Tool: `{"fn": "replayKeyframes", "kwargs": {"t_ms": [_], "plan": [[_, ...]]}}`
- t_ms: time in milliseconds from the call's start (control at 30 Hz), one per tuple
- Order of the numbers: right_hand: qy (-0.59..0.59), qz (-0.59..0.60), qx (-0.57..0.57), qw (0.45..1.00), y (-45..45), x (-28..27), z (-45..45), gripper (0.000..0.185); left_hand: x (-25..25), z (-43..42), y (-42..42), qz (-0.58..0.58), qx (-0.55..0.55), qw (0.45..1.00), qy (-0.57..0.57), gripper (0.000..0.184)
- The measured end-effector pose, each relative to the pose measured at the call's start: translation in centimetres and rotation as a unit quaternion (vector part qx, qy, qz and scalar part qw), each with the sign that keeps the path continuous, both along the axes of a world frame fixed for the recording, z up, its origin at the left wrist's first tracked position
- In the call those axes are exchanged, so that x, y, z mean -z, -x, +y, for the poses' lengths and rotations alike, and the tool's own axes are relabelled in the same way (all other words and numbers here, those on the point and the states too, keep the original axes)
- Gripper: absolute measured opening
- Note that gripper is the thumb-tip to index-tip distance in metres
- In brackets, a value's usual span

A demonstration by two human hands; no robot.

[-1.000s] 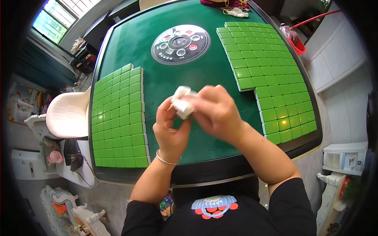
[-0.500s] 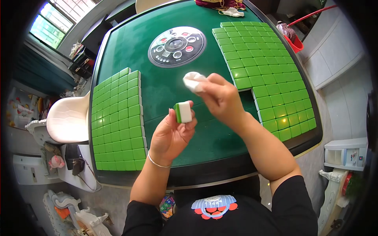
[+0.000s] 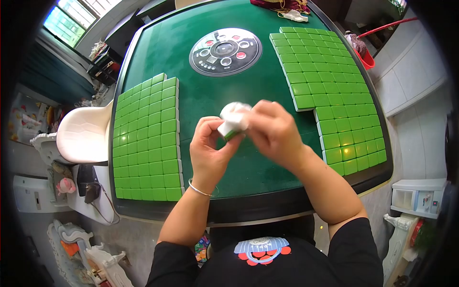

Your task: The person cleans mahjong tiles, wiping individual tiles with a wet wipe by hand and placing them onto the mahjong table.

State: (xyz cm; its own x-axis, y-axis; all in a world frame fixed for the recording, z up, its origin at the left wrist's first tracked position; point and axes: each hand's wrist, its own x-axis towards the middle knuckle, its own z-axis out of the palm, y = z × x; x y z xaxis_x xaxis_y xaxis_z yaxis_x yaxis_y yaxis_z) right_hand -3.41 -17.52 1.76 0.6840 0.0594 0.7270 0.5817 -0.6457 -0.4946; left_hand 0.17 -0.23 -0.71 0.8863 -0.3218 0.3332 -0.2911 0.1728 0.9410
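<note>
My left hand point(image 3: 209, 146) grips a green-and-white mahjong tile point(image 3: 228, 131) between thumb and fingers, over the middle of the green table. Pinched in my right hand point(image 3: 275, 130) is a white cloth or tissue point(image 3: 236, 110), blurred by motion. The cloth meets the tile's upper side and hides part of it. Rows of mahjong tiles lie green side up in a block on the left point(image 3: 148, 138) and another block on the right point(image 3: 330, 86).
The table's round control panel point(image 3: 225, 51) sits beyond my hands. At the far edge lie a dark red bag point(image 3: 282, 5) and a crumpled white cloth point(image 3: 293, 16). A white chair point(image 3: 83, 136) stands at the left, a red bucket point(image 3: 367, 60) at the right.
Both hands have come together. The tile in my left hand has turned and risen slightly, and the white cloth now touches it. The view has shifted a little.
</note>
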Motion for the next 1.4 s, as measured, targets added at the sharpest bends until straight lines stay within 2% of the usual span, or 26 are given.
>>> {"fn": "replayKeyframes", "kwargs": {"t_ms": [67,200,233,300,367,433,500,533,600,633,733,767,833,900,967,1000,1100,1133,1233,1400], "plan": [[-0.063,0.045,0.024,0.997,-0.6,0.7,-0.9,0.028,-0.5,0.0,0.0,-0.044,-0.035,0.998,-0.035,0.031],[0.000,-0.071,-0.025,0.997,0.7,-0.5,0.8,0.031,-0.5,-0.2,0.2,-0.128,-0.105,0.981,-0.103,0.032],[0.095,-0.055,-0.018,0.994,1.0,-0.5,1.5,0.035,-0.6,-0.2,0.4,-0.142,-0.120,0.975,-0.119,0.033],[0.087,-0.057,-0.021,0.994,0.8,-0.3,1.4,0.035,-0.6,-0.1,0.3,-0.187,-0.123,0.967,-0.124,0.034],[0.042,-0.037,0.021,0.998,0.0,0.2,0.4,0.031,-0.6,0.2,0.0,-0.215,-0.119,0.962,-0.116,0.033],[-0.024,0.020,0.040,0.999,-0.7,0.4,-0.9,0.025,-1.4,-0.5,0.6,-0.088,-0.072,0.993,-0.035,0.031],[-0.134,0.099,0.048,0.985,-0.3,-0.3,-1.3,0.024,-2.6,-1.5,1.6,0.058,-0.036,0.995,0.066,0.031],[-0.131,0.079,0.041,0.987,-0.1,-0.7,-1.3,0.025,-1.7,-1.0,1.2,0.050,-0.023,0.998,0.025,0.029],[-0.128,0.041,0.024,0.991,0.4,-1.0,-0.7,0.025,-1.3,-0.4,0.7,-0.043,-0.040,0.995,-0.075,0.029],[-0.074,0.004,0.009,0.997,0.6,-0.9,-0.2,0.027,-1.0,-0.1,0.5,-0.089,-0.047,0.987,-0.125,0.030],[0.085,-0.096,-0.024,0.991,1.0,-0.9,1.6,0.030,0.1,0.1,0.5,-0.094,-0.059,0.991,-0.078,0.033],[0.073,-0.098,-0.009,0.992,0.9,-0.8,1.4,0.029,0.0,0.0,0.8,-0.103,-0.069,0.990,-0.071,0.033],[0.049,-0.103,0.021,0.993,0.2,-0.5,0.6,0.028,0.2,0.2,0.8,-0.058,-0.049,0.997,-0.001,0.031],[0.062,-0.029,0.076,0.995,-0.9,0.0,-1.4,0.021,-1.2,0.3,1.3,-0.015,-0.033,0.999,-0.017,0.033],[-0.099,0.076,0.083,0.989,-1.1,0.4,-2.1,0.013,-2.4,0.2,1.3,0.118,0.026,0.992,0.021,0.034],[-0.103,0.061,0.089,0.989,-1.0,0.2,-2.2,0.012,-2.7,0.1,1.2,0.184,0.054,0.981,0.041,0.035],[-0.107,0.031,0.081,0.991,-0.9,-0.2,-1.8,0.010,-2.4,0.0,0.8,0.285,0.143,0.936,0.148,0.036],[-0.102,0.027,0.067,0.992,-0.9,0.1,-1.6,0.010,-2.1,0.3,0.6,0.300,0.149,0.932,0.140,0.038],[-0.119,0.034,0.045,0.991,-0.9,0.1,-1.5,0.010,-1.4,0.4,0.4,0.245,0.157,0.946,0.142,0.044],[-0.157,0.100,0.023,0.982,-0.1,-0.4,-1.1,0.012,-0.5,0.0,0.0,0.059,0.064,0.996,0.036,0.048]]}}
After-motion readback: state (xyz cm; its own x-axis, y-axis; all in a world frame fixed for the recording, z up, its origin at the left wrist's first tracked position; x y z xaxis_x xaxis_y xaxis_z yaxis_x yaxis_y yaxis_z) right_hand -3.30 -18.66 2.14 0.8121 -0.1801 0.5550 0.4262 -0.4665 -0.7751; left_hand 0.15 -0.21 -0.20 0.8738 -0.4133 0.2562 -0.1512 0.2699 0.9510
